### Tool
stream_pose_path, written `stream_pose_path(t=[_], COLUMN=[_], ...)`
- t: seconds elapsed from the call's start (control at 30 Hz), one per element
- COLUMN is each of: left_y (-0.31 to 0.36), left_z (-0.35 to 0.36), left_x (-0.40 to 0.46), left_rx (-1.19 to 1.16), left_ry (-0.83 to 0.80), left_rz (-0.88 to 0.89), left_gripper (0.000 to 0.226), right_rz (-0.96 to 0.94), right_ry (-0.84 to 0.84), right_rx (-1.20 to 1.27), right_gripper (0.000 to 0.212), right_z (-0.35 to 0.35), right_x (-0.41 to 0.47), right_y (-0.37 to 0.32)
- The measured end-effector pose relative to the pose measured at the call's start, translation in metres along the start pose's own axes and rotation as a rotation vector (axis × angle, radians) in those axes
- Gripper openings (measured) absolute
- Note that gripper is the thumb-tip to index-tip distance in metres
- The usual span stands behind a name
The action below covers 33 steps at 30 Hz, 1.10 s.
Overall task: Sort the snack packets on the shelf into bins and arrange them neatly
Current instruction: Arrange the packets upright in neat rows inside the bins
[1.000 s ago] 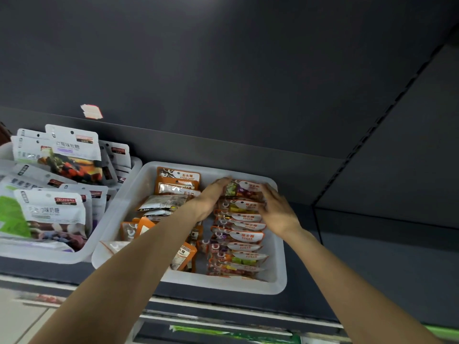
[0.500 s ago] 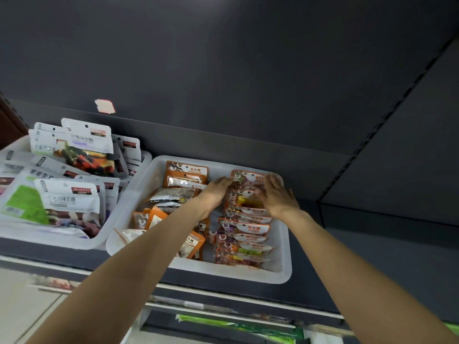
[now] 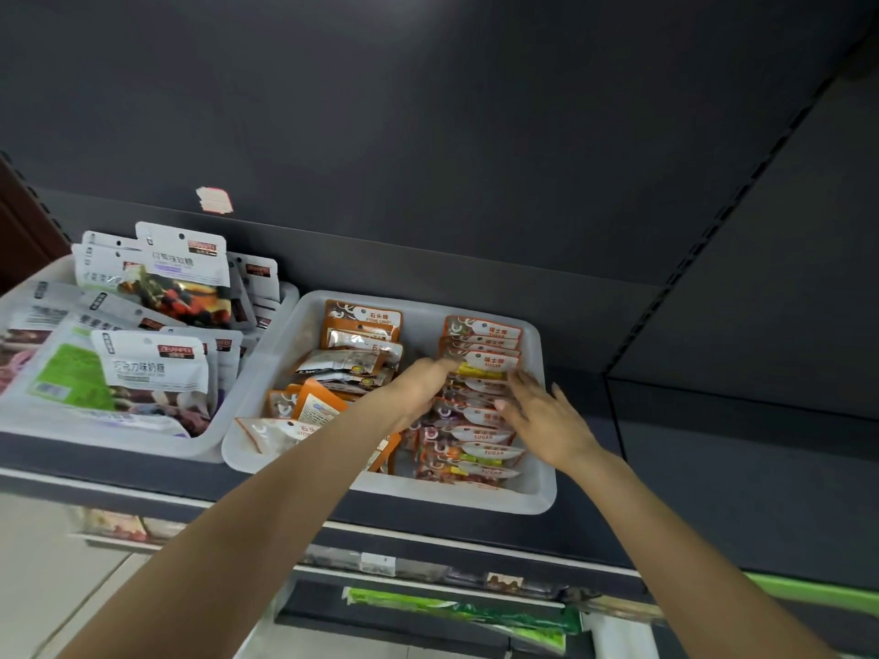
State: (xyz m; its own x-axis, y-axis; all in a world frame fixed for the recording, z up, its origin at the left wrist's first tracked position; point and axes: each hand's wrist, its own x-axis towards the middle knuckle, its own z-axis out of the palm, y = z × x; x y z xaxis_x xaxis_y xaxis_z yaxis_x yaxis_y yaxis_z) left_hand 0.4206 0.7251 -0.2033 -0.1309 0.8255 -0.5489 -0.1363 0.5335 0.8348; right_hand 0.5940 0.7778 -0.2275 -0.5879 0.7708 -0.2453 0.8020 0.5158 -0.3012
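Orange "SUGAR" packets (image 3: 480,420) under both hands; neighbouring pack (image 3: 364,318) reads "STONE CANDY".

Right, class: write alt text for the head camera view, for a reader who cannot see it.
Two bare hands, left hand and right hand, reach into a white bin on a dark shelf, touching a neat row of orange sugar packets. Beside it, a second bin holds larger white snack pouches.

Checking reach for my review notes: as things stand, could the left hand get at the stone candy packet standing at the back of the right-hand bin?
Probably yes. The left hand is already inside the bin, and nothing lies over the stone candy packet just beyond it.
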Motion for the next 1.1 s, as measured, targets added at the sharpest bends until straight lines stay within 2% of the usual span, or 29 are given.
stream_pose_path(t=[0.1,0.17,0.3,0.5,0.63,0.8,0.97,1.1], left_y=[0.002,0.002,-0.005,-0.015,-0.021,-0.023,-0.021,-0.022], left_z=[0.002,-0.004,-0.021,-0.035,-0.042,-0.047,-0.041,-0.028], left_x=[-0.005,-0.009,-0.021,-0.028,-0.029,-0.022,-0.015,-0.009], left_rx=[-0.088,-0.033,0.407,0.931,1.284,1.353,1.383,1.216], left_ry=[-0.018,-0.013,0.067,0.103,0.153,0.190,0.255,0.265], left_rz=[0.027,0.050,0.246,0.458,0.448,0.371,0.400,0.445], left_gripper=[0.027,0.029,0.035,0.039,0.046,0.032,0.024,0.019], right_rz=[0.013,0.004,-0.043,0.007,0.051,0.138,0.096,0.024], right_ry=[-0.022,0.000,0.130,0.010,0.012,0.065,0.107,0.140], right_rx=[-0.011,0.033,0.132,-0.059,-0.176,-0.199,-0.178,0.090], right_gripper=[0.059,0.059,0.055,0.053,0.050,0.052,0.052,0.048], right_z=[-0.005,-0.007,-0.004,0.005,-0.001,-0.005,-0.003,0.000], right_x=[0.003,0.001,-0.013,-0.005,0.010,0.025,0.013,-0.005], right_y=[-0.004,-0.007,-0.010,-0.007,-0.010,-0.012,-0.009,-0.004])
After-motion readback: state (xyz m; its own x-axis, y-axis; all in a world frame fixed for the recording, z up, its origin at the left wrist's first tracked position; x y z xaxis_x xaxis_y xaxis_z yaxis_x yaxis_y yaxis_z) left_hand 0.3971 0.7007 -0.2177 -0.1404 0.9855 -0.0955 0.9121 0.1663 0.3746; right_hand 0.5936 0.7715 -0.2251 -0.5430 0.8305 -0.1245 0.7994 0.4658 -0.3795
